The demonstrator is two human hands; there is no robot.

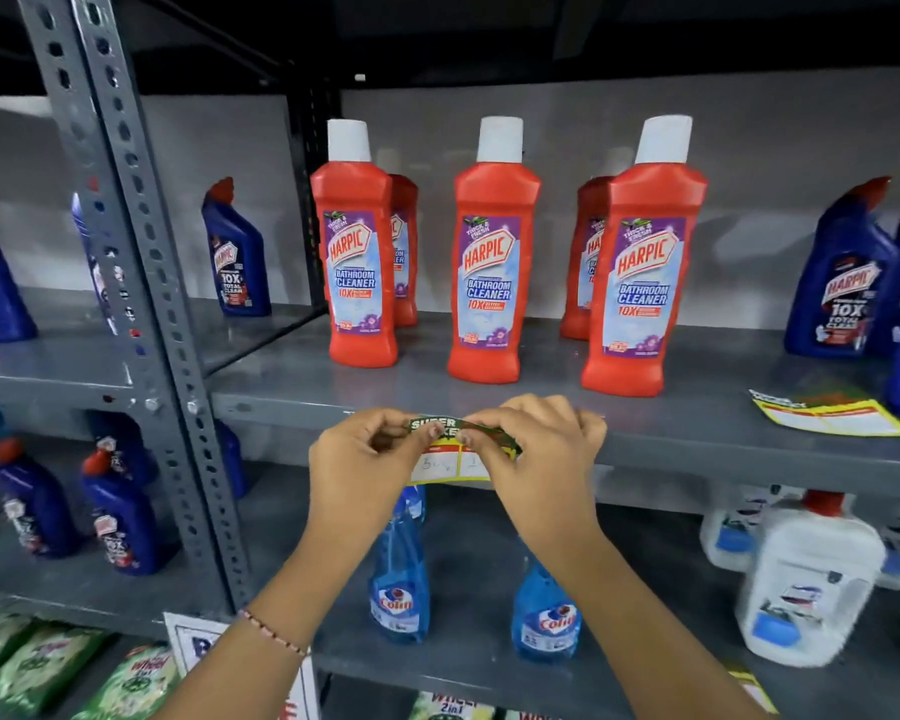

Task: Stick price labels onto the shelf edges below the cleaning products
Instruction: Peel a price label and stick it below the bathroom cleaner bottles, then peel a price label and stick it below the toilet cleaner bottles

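A green, yellow and white price label point(445, 462) is held flat against the front edge of the grey shelf point(723, 441), below the red Harpic bathroom cleaner bottles point(489, 262). My left hand point(365, 465) pinches the label's upper left part. My right hand point(536, 449) pinches its upper right part, and the fingers hide much of the label's top. A second label of the same kind point(827, 415) lies flat on the shelf top to the right.
A slotted grey upright point(141, 283) stands left of the hands. Blue Harpic bottles point(842, 288) sit at both sides. On the shelf below stand blue Colin spray bottles point(398, 579) and white jugs point(806, 579). Green detergent packs point(37, 667) lie at lower left.
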